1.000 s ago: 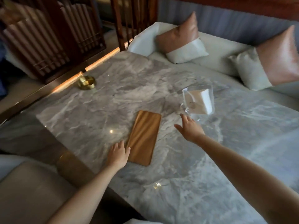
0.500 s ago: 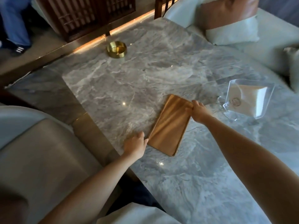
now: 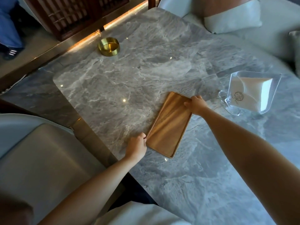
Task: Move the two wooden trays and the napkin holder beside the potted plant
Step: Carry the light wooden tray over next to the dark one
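Both hands (image 3: 197, 105) on wooden tray (image 3: 168, 125)

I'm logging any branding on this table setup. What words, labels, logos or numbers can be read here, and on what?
No text reads clearly.
Round emblem on the napkin holder: too small and blurred to read.
Wooden tray, brass dish and marble table: no markings visible.
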### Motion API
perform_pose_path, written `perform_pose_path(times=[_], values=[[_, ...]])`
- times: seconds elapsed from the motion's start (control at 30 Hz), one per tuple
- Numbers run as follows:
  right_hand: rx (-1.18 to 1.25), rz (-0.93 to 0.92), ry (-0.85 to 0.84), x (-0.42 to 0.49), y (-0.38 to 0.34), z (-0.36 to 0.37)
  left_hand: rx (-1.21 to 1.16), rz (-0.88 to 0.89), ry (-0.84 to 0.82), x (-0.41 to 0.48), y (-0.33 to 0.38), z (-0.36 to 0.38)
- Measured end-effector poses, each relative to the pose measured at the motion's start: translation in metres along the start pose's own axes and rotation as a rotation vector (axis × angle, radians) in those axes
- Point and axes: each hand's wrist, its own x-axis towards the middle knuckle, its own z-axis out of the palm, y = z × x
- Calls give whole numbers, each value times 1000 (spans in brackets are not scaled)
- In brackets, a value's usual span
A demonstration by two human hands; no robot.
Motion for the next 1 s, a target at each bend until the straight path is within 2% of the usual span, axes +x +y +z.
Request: perform_pose_path(times=[0.23,0.4,0.63,0.73,1.0], values=[[8,24,2,-9,23,-2,-107,-128,17,13,6,-11],[25,87,-3,-31,54,-7,-172,-136,36,25,17,-17],[277,249,94,-87,104,-19,-226,-29,98,42,62,-25],[479,341,184,-112,135,-17,-210,34,92,41,93,-20],[683,523,315,-209,224,-12,-160,190,-93,6,181,34]])
